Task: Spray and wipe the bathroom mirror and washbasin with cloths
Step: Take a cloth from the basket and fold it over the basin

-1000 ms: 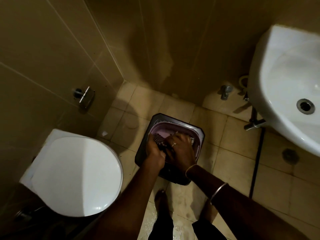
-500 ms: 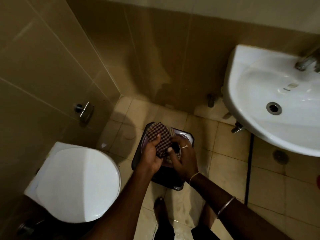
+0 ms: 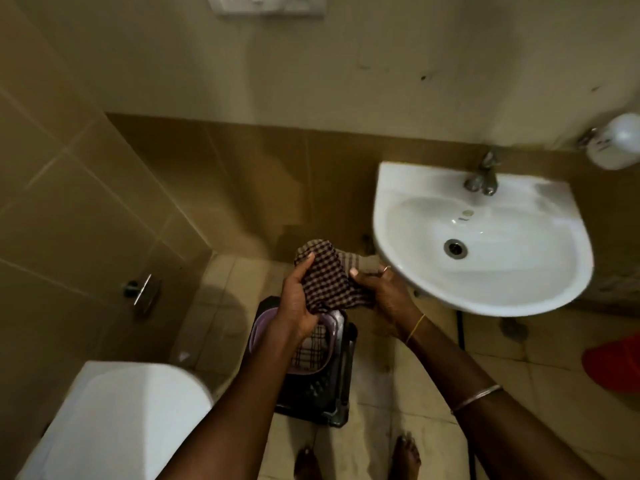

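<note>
Clearly the task is near its start. The basin [image 3: 485, 237], at the right of the frame, looks dry and untouched as far as the dim light lets me judge, with no spray film or wipe streaks to be seen, and its tap [image 3: 483, 176] stands at the back rim. No mirror is in view, nor any spray bottle, so spraying and wiping of both mirror and basin appear to lie ahead. What is in hand is only the fetching of a cloth.

The checked cloth [image 3: 329, 282] is held up at the centre of the frame, just left of the basin's front edge and above a tub [image 3: 263, 327] that sits in a dark crate [image 3: 318, 400] on the floor. A second, paler checked cloth [image 3: 310, 351] lies in that tub.

The left hand [image 3: 298, 303] is closed on the cloth's left side, thumb on top and fingers curled beneath. The right hand [image 3: 381, 292] pinches the cloth's right edge, thumb pressing a folded pale corner; a ring shows on one finger. Both hands are clamped on the same cloth, near each other, with it bunched between them, and it seems to be about to be spread or folded for use.

A toilet [image 3: 121, 420] fills the lower left.
</note>
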Action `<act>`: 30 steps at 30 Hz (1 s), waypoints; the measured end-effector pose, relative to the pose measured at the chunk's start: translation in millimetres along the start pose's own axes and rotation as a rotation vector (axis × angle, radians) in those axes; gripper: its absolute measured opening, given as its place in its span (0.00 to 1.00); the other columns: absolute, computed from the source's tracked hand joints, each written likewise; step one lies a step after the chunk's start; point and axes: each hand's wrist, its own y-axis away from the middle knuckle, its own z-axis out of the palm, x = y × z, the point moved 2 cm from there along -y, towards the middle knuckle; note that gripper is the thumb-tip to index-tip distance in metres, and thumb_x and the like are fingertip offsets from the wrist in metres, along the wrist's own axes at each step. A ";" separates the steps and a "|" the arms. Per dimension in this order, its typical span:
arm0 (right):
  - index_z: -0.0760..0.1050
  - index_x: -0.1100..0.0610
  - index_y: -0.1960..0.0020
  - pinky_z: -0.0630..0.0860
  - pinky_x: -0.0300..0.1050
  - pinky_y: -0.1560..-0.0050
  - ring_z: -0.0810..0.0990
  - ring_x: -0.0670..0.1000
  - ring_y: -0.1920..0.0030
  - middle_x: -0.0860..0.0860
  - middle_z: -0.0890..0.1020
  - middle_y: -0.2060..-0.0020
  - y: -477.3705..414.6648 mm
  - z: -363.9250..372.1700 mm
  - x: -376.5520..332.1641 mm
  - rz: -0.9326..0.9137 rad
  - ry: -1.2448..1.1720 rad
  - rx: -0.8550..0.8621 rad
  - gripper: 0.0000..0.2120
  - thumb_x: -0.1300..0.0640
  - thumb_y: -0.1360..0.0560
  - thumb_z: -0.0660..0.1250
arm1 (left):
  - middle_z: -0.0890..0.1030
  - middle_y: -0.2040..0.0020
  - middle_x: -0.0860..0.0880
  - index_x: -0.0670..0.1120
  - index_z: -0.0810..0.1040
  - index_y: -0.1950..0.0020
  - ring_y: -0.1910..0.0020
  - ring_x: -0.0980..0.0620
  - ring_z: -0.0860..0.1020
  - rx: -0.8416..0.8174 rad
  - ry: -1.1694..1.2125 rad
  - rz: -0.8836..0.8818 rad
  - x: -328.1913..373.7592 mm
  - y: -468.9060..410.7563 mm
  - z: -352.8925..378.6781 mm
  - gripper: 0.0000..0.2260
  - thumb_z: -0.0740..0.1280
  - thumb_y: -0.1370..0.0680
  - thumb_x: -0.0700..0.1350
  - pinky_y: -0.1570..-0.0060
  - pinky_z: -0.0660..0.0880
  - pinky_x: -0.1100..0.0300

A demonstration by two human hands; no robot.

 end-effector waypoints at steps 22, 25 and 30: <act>0.82 0.56 0.40 0.81 0.52 0.51 0.87 0.59 0.49 0.58 0.87 0.48 9.5 -137.6 -179.1 -0.204 0.148 0.007 0.11 0.53 0.20 0.70 | 0.79 0.37 0.40 0.44 0.77 0.28 0.45 0.41 0.78 -0.312 -0.079 -0.044 -53.3 -17.5 236.6 0.33 0.65 0.22 0.68 0.53 0.72 0.50; 0.82 0.59 0.41 0.81 0.48 0.56 0.87 0.59 0.51 0.58 0.87 0.50 10.3 -155.3 -187.5 -0.196 0.175 -0.034 0.11 0.56 0.21 0.72 | 0.79 0.36 0.40 0.44 0.78 0.28 0.45 0.42 0.80 -0.330 -0.004 -0.072 -67.5 -18.8 251.4 0.34 0.66 0.23 0.69 0.49 0.74 0.48; 0.83 0.63 0.44 0.83 0.53 0.45 0.87 0.58 0.49 0.57 0.88 0.52 11.4 -178.5 -198.3 -0.261 0.240 0.020 0.12 0.61 0.26 0.77 | 0.80 0.33 0.37 0.41 0.78 0.29 0.38 0.38 0.80 -0.278 0.059 -0.090 -87.2 -18.4 271.5 0.32 0.66 0.21 0.65 0.42 0.79 0.44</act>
